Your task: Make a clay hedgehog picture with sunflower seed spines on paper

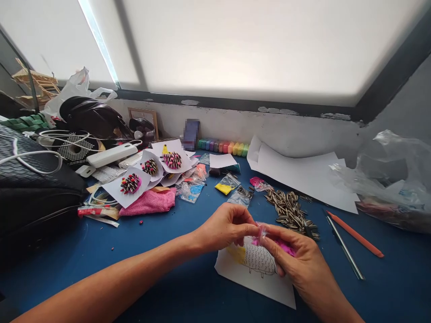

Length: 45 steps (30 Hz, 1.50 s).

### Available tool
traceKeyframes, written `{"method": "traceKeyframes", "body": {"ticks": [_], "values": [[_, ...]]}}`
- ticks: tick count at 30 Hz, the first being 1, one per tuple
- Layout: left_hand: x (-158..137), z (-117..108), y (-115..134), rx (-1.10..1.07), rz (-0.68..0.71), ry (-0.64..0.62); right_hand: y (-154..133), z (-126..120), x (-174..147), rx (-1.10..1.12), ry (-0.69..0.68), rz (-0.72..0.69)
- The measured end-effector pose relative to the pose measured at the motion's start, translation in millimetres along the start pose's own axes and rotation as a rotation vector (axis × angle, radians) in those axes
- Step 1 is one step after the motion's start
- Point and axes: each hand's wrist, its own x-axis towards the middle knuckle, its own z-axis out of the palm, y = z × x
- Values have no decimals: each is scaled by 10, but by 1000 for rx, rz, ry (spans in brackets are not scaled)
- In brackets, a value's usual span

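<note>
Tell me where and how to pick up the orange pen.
The orange pen is probably best pinched across its middle, coming from above and the right: it lies flat and slender, while the silver rod on its left runs close to it at the far end.

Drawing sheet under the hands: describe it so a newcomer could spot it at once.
At the near side of the blue table, the left hand and right hand pinch a pink plastic packet. Beneath them lies the drawing sheet, partly hidden. Unlike the larger plain white paper by the wall, it carries an outline filled with small curved marks, with yellow at its left end.
</note>
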Motion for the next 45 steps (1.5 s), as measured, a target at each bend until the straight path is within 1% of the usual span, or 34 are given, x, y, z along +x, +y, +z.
{"method": "traceKeyframes", "body": {"ticks": [5, 10, 15, 20, 26, 29, 32, 35, 38, 41, 44, 45], "values": [[-26, 43, 33, -69, -2, -47, -45, -41, 22, -21, 18, -33], [-39, 75, 52, -84, 26, -4, 27, -56, 50, -41, 10, -53], [-21, 38, 42, -13, 12, 20, 26, -52, 5, -38, 38, -82], [-22, 22, 41, 52, -30, -7, -36, -48, -23, -73, 12, -159], [-43, 53, 42, 94, -64, -7, 45, -55, -24, -160, -10, -201], [-57, 57, 61, 90, -82, -37, 74, -81, -17, -228, 15, -266], [-67, 56, 67, 78, -94, -71, 84, -101, -10, -347, 41, -357], [-72, 70, 49, 41, -113, -68, 66, -100, -19, -436, 63, -458], [-73, 95, 36, 10, -85, -47, 36, -91, -40, -435, 65, -501], [-65, 100, 62, -9, -14, 4, 30, -90, -58, -371, 100, -464], [-61, 82, 124, -14, 57, 69, 49, -94, -66, -297, 181, -433], [-64, 78, 146, -10, 70, 70, 55, -96, -67, -282, 196, -427]]}}
